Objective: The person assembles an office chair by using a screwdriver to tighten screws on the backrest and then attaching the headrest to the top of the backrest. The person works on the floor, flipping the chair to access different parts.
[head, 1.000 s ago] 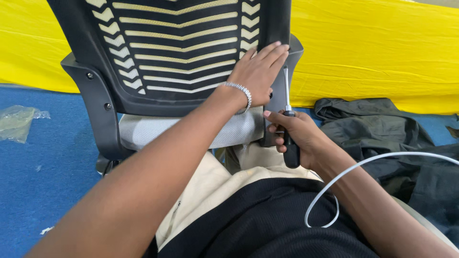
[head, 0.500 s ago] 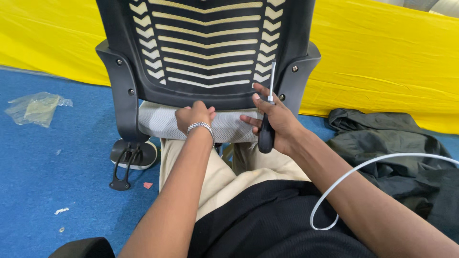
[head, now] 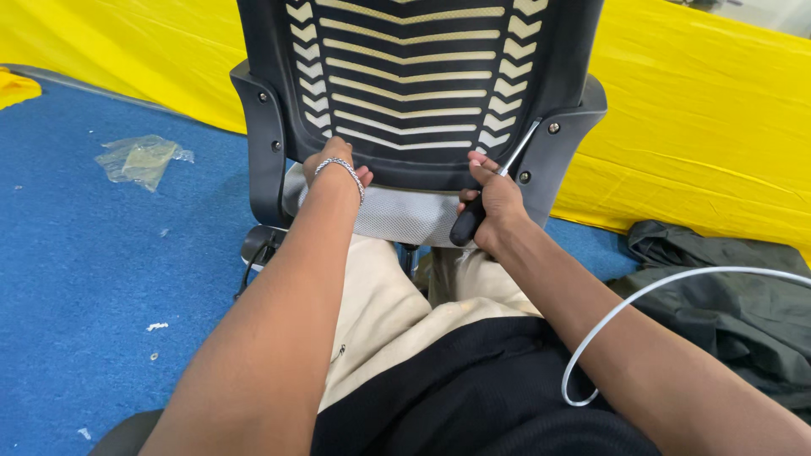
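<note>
The black office chair (head: pixel 422 93), with a slatted mesh back and grey seat, stands on the blue floor (head: pixel 101 279) just before the person's knees. The left hand (head: pixel 336 165) grips the backrest's lower edge, fingers hidden behind. The right hand (head: pixel 492 198) is closed around a black-handled screwdriver (head: pixel 490 190), whose tip meets the right bracket; the chair's top is cut off

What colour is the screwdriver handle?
Black, on the screwdriver in the right hand; seen best in the head view.
</note>
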